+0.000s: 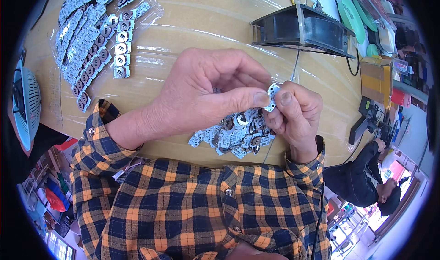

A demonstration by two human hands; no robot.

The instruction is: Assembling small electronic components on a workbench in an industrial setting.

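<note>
My left hand (pixel 208 93) and my right hand (pixel 295 115) meet above the table, and both pinch one small silvery metal part (pixel 272 96) between thumbs and fingertips. Just below the hands lies a loose pile of similar small metal parts (pixel 233 136), some with dark round centres. Plaid orange and navy sleeves cover both forearms.
Rows of the same metal parts (pixel 94 40) lie on clear plastic at the far left. A black box fan (pixel 305 28) stands at the back right, with a thin cable running down from it. A white fan grille (pixel 25 102) is at the left edge. Another person (pixel 366 173) sits lower right.
</note>
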